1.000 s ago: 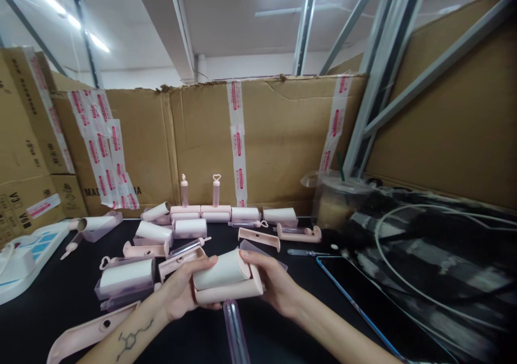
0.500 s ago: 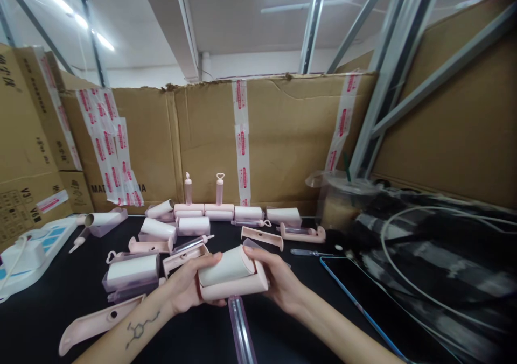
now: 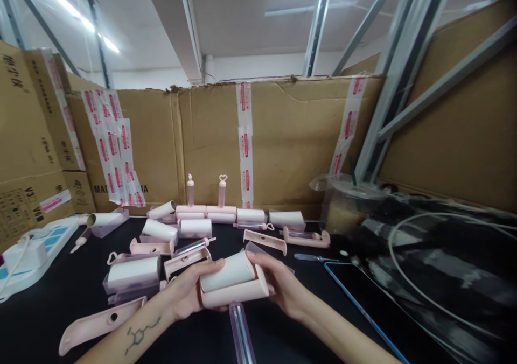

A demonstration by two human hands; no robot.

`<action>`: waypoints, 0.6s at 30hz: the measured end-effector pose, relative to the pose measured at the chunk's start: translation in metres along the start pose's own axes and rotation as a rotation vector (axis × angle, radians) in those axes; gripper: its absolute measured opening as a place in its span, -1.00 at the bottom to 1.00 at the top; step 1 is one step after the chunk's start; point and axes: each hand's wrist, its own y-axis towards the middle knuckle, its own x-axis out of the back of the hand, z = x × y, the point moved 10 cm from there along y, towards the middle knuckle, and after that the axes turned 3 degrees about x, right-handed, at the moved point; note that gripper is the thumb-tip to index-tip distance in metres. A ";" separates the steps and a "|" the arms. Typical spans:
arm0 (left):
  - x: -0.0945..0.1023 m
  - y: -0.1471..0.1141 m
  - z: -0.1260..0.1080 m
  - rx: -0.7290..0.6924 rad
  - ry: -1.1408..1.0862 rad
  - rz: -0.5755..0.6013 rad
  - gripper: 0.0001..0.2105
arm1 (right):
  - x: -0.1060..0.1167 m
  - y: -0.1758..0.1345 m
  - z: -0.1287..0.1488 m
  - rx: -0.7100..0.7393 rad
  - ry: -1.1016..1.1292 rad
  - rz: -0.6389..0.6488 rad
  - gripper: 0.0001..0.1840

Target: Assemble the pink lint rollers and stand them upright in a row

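Note:
Both of my hands hold a lint roller. Its white sticky-paper roll [image 3: 226, 272] lies in a pale pink holder [image 3: 236, 294], and a clear handle [image 3: 241, 329] points down toward me from beneath. My left hand [image 3: 194, 291] grips the left end, thumb on top of the roll. At the right end my right hand [image 3: 278, 280] is closed, its thumb against the roll's edge; its other fingers are mostly hidden behind the holder. Left of my left forearm lies a loose pink holder [image 3: 103, 321] with a round hole. Behind the hands, a clear cover [image 3: 256, 250] is partly hidden.
Several rolls in clear covers, such as one roll [image 3: 134, 271], lie with pink parts across the black table. Two lint rollers [image 3: 222, 191] stand handle-up by the cardboard wall [image 3: 283, 138]. A power strip [image 3: 44, 251] is left; a tablet [image 3: 363, 305] and plastic cup [image 3: 343, 202] are right.
The view has shifted slightly, so the background sits a little farther right. Both hands keep their hold on the lint roller, which looks nearly unmoved.

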 end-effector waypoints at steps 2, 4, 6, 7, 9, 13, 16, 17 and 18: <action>0.000 -0.003 -0.005 -0.042 0.015 -0.023 -0.70 | 0.007 -0.002 0.015 0.106 -0.200 -0.033 -0.50; 0.000 -0.006 -0.011 -0.093 0.026 -0.043 -0.72 | 0.011 -0.009 0.044 0.302 -0.473 -0.072 -0.42; 0.000 -0.010 -0.018 -0.152 0.025 -0.058 -0.73 | 0.006 -0.020 0.072 0.524 -0.706 -0.087 -0.40; 0.000 -0.012 -0.022 -0.186 0.021 -0.063 -0.74 | 0.000 -0.026 0.082 0.616 -0.784 -0.069 -0.39; 0.000 -0.014 -0.028 -0.239 0.020 -0.071 -0.74 | -0.015 -0.035 0.088 0.719 -0.878 0.024 -0.18; -0.003 -0.015 -0.022 -0.226 0.004 -0.072 -0.70 | -0.038 -0.042 0.077 0.762 -0.951 0.135 -0.04; -0.009 -0.015 -0.017 -0.195 -0.044 -0.037 -0.67 | -0.032 -0.044 0.079 0.764 -0.914 0.011 -0.29; -0.013 -0.017 -0.017 -0.197 -0.050 -0.005 -0.67 | -0.027 -0.044 0.079 0.749 -0.878 -0.026 -0.32; -0.017 -0.018 -0.020 -0.212 -0.055 0.036 -0.68 | -0.022 -0.042 0.079 0.721 -0.815 -0.050 -0.34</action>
